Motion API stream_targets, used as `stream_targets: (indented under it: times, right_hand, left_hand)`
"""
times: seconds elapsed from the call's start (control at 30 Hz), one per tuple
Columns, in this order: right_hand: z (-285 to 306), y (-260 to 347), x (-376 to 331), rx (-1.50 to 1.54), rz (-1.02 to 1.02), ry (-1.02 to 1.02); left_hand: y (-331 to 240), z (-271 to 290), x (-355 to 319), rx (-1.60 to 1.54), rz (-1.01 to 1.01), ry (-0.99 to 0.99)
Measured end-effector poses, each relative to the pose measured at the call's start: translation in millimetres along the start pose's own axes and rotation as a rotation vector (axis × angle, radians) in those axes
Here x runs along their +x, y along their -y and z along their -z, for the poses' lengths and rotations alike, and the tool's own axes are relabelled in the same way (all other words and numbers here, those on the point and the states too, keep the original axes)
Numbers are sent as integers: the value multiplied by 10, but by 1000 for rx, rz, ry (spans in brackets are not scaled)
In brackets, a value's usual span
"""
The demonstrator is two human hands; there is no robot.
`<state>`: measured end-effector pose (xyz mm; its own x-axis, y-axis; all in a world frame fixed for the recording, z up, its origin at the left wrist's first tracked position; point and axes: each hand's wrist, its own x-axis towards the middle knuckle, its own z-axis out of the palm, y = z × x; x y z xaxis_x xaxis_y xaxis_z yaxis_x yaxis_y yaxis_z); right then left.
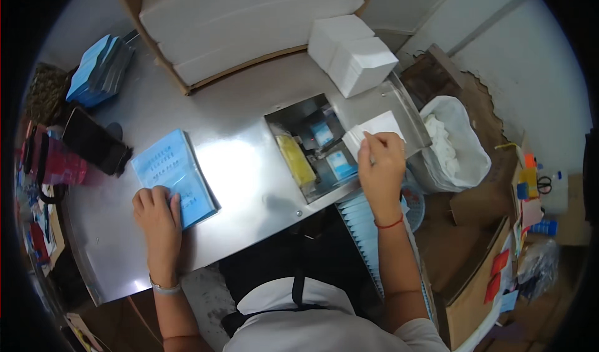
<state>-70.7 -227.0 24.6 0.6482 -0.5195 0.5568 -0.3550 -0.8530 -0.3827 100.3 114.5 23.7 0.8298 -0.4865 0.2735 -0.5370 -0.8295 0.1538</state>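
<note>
White papers pinched at right; blue packet steadied at left.
Right hand point(382, 159) grips the white papers point(387, 123) between thumb and fingers, beside the right edge of the recess point(269, 122) in the counter point(240, 218). Left hand point(159, 212) rests ungripped, fingers bent, on the blue packet point(171, 162), near the counter's front edge. Step in hand, as judged: paper handling; the next move calls for an even pinch.

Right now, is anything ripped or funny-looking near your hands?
Yes: the brown cardboard beside the white-lined bin has a jagged edge, so it looks torn. The white paper in my right hand shows no rips.
</note>
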Motion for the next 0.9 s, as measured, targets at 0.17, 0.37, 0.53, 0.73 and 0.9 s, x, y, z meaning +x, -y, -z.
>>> stream_targets:
  times: [0.17,0.37,0.53,0.73,0.9]
  right_hand:
    - [37,-88,9,15,45,56]
    - [271,-113,42,23,90,14]
    - [179,706,-604,284,686,500]
    - [-260,765,-296,33,451,335]
    - [79,384,-118,264,306,53]
  left_hand:
    - [-335,73,103,-278,-54,-120]
    - [-1392,-355,-218,-437,-444,140]
    - [-1137,-266,-166,-422,-426,184]
    - [-1191,-281,-214,-541,-299,78]
    - [-1318,-176,-248,-313,-439,121]
